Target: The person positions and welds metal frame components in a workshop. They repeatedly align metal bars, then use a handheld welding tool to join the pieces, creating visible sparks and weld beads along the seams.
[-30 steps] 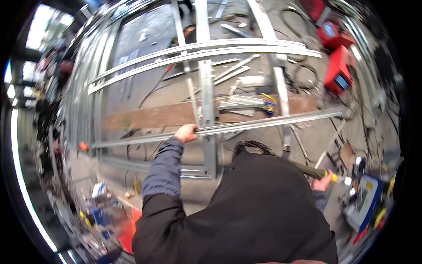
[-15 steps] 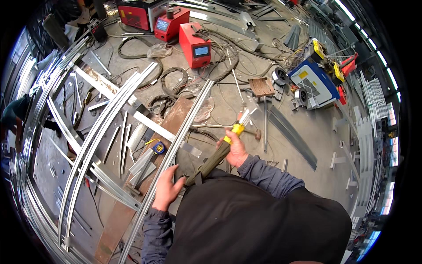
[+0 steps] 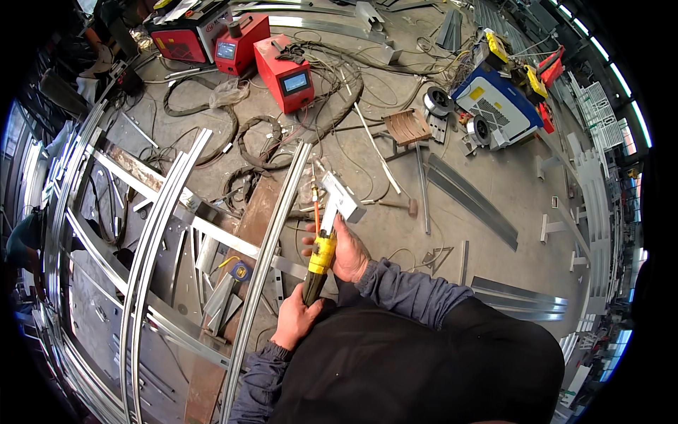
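A handheld welding gun (image 3: 343, 200) with a silver-white head, a yellow-wrapped grip and a dark sheathed cable stands in front of my body, its head pointing away from me. My right hand (image 3: 351, 253) closes around it at the top of the yellow part. Lower down, my left hand (image 3: 298, 318) wraps the dark sheath just below the yellow wrap. An orange hose runs up beside the head. Just left of my hands lie long silver metal rails (image 3: 265, 265), part of a frame of bars. Beyond them a blue tape measure (image 3: 241, 271) rests among metal offcuts.
Red machines with screens (image 3: 284, 74) stand at the far side, with thick cables (image 3: 260, 145) coiled on the floor. A blue-and-white machine (image 3: 500, 116) and wire spools are at right. A hammer (image 3: 412, 205) and steel profiles (image 3: 472, 201) lie nearby. Another person (image 3: 27, 240) is at far left.
My left hand has gone from open beside the rails to gripping the sheath. The welding gun has swung left and more upright, with its head now showing clearly. The view has shifted slightly.
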